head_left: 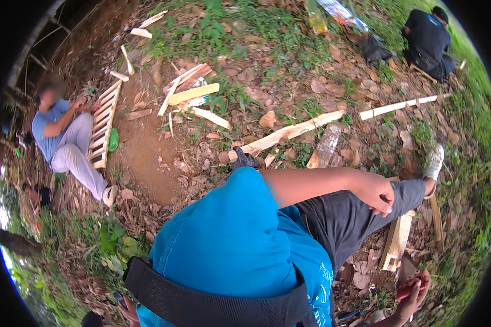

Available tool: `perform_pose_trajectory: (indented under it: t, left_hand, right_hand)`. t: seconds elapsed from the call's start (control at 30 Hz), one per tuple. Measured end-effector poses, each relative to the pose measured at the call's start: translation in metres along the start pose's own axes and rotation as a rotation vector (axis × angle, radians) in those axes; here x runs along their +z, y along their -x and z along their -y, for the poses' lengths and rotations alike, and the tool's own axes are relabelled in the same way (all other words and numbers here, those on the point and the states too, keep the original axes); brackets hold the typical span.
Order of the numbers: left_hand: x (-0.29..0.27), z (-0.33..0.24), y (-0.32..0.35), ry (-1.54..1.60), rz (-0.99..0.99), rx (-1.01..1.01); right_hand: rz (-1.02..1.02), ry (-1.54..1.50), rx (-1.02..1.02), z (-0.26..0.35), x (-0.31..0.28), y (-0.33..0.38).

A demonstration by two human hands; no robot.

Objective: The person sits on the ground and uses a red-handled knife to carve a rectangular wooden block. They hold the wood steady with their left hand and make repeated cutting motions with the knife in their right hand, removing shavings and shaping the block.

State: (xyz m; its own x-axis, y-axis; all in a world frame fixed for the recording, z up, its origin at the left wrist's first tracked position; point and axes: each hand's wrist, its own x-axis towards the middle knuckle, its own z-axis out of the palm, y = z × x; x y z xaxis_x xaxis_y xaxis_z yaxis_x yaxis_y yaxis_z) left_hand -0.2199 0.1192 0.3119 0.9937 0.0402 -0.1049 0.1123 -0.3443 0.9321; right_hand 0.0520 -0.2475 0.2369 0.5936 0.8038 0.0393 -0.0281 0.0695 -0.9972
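Note:
My left arm, in a blue sleeve, reaches across to the right. My left hand hangs loosely over my bent leg in dark trousers, fingers a little apart, with nothing in it. Low on the right, my right hand is closed round a small red object whose kind I cannot make out. Between the hands, a split piece of pale wood lies on the leaves beneath my leg. A thinner strip of wood is beside it, near my light shoe.
Long split wood strips, a bark-covered board and stacked pieces lie on leafy ground. A dark glove-like thing is by my shoulder. At left a seated person handles a slatted wooden frame; another person sits far right.

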Motion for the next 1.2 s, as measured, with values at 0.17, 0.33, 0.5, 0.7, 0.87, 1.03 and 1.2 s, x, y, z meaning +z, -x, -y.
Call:
perform_pose_trajectory:
  t: [0.17, 0.33, 0.5, 0.7, 0.87, 1.03, 1.2]
  left_hand:
    - [-0.020, -0.008, 0.085, 0.121, -0.035, 0.052]
    - [-0.021, -0.107, 0.123, 0.276, 0.310, 0.204]
    - [-0.026, -0.197, 0.142, 0.019, 0.578, 0.721]
    - [-0.001, -0.268, 0.199, -0.234, 0.516, 1.016]
    - [0.006, -0.293, 0.231, -0.343, 0.441, 1.182]
    - [0.009, -0.314, 0.234, -0.410, 0.447, 1.330]
    - [-0.005, -0.341, 0.172, -0.514, 0.576, 1.788]
  right_hand:
    - [-0.155, 0.127, 0.003, 0.010, -0.020, -0.007]
    - [-0.284, 0.022, -0.050, 0.031, -0.002, -0.005]
    - [-0.267, 0.033, -0.047, 0.033, -0.016, -0.002]
    - [-0.194, 0.012, -0.085, 0.017, -0.037, 0.004]
    - [-0.214, -0.013, 0.012, 0.025, -0.015, 0.017]
    - [-0.082, -0.027, 0.081, 0.021, -0.008, 0.011]
    - [-0.223, 0.059, 0.165, 0.077, 0.011, 0.023]
